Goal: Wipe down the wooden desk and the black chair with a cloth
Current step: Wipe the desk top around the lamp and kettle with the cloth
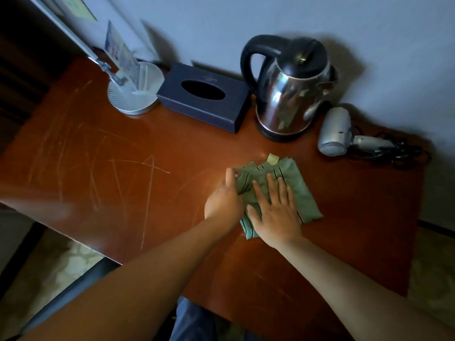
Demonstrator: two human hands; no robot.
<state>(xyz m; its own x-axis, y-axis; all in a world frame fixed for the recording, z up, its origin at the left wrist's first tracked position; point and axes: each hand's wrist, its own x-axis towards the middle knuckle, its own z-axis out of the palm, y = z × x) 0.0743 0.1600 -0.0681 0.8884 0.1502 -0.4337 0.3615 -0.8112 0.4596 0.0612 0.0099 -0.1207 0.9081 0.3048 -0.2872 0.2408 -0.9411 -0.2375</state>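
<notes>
A green cloth [299, 190] with dark stripes lies folded on the reddish wooden desk [123, 173], right of centre. My right hand [273, 212] rests flat on the cloth with its fingers spread. My left hand [225, 198] sits at the cloth's left edge and pinches that edge between thumb and fingers. The desk top is scratched on its left half. The black chair is not in view.
Along the wall stand a lamp base [135, 92] with a card, a dark tissue box [204, 97], a steel kettle [288, 92] and a hair dryer [336, 131] with a coiled cord [398, 151]. The desk's front edge runs diagonally at lower left, floor below it.
</notes>
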